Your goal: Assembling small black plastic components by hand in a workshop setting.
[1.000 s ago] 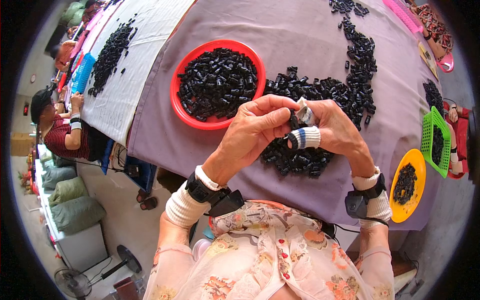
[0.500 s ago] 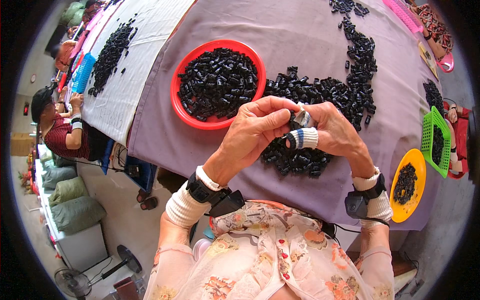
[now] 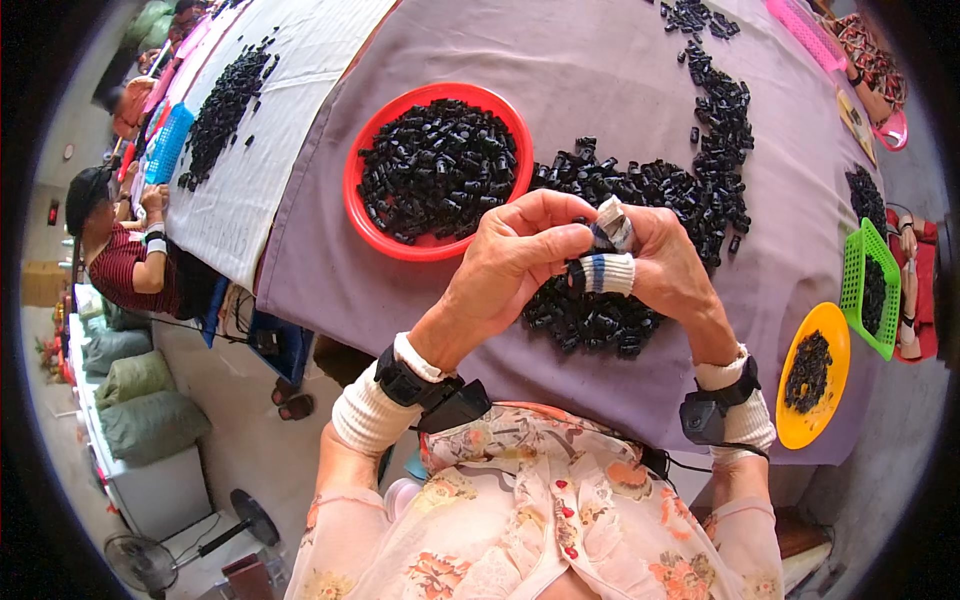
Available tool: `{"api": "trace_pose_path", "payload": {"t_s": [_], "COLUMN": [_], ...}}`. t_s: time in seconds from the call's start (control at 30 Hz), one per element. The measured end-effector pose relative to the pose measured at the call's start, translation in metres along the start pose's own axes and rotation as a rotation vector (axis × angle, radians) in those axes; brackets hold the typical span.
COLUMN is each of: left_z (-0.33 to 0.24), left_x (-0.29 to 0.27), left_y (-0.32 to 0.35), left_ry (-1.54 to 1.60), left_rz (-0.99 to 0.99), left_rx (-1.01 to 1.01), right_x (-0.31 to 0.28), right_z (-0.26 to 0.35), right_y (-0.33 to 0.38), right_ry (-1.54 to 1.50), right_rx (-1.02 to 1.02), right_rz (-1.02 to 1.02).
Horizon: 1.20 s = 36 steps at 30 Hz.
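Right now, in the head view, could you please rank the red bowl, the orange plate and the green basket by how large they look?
1. red bowl, clearly largest.
2. and 3. orange plate and green basket look alike; both lie at the warped rim, so I would not rank them.

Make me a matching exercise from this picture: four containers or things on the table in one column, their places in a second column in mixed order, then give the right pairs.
Things:
1. red round tray
2. orange plate
3. green basket
4. pink basket

Places:
A. at the far right corner of the purple cloth
B. at the right edge, just beyond the orange plate
C. left of the hands, full of small black parts
D. right of the right wrist, near the table's near edge

Pairs: 1-C, 2-D, 3-B, 4-A
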<state>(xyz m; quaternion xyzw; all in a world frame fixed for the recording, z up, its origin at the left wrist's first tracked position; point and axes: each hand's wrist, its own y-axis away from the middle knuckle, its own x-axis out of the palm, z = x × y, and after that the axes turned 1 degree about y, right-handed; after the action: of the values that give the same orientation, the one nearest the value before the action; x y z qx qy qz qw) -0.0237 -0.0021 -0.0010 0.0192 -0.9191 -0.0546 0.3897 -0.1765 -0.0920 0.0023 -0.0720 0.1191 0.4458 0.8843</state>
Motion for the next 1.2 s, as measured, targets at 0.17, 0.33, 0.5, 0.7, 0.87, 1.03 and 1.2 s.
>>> {"api": "trace_pose_path", "payload": {"t_s": [0.17,0.33,0.5,0.7,0.87,1.03,1.2], "left_z": [0.001,0.0,0.0,0.0,0.001,0.0,0.0], "left_x": [0.003,-0.005,-0.005,-0.01,-0.008,-0.008,-0.008], "left_y": [-0.003,-0.001,0.0,0.004,0.003,0.003,0.002], "left_ry": [-0.16,-0.116,-0.107,-0.094,-0.049,-0.05,-0.091], "left_rz": [-0.103,-0.14,-0.113,-0.036,-0.026,-0.01,-0.021], "left_rx": [0.046,0.013,-0.001,0.008,0.011,0.003,0.026], "right_x": [0.005,0.01,0.009,0.004,-0.004,-0.005,-0.004], "right_z": [0.001,-0.002,-0.001,0.002,0.006,0.01,0.011], "right_y": [0.001,-0.002,-0.002,-0.003,-0.006,-0.009,-0.009], "right_ry": [-0.039,-0.036,-0.131,-0.013,0.152,0.186,0.211], "right_rx": [-0.019,-0.035,0.014,0.034,0.019,0.016,0.027], "right_rz": [-0.075,-0.09,-0.097,-0.038,0.076,0.114,0.137]}}
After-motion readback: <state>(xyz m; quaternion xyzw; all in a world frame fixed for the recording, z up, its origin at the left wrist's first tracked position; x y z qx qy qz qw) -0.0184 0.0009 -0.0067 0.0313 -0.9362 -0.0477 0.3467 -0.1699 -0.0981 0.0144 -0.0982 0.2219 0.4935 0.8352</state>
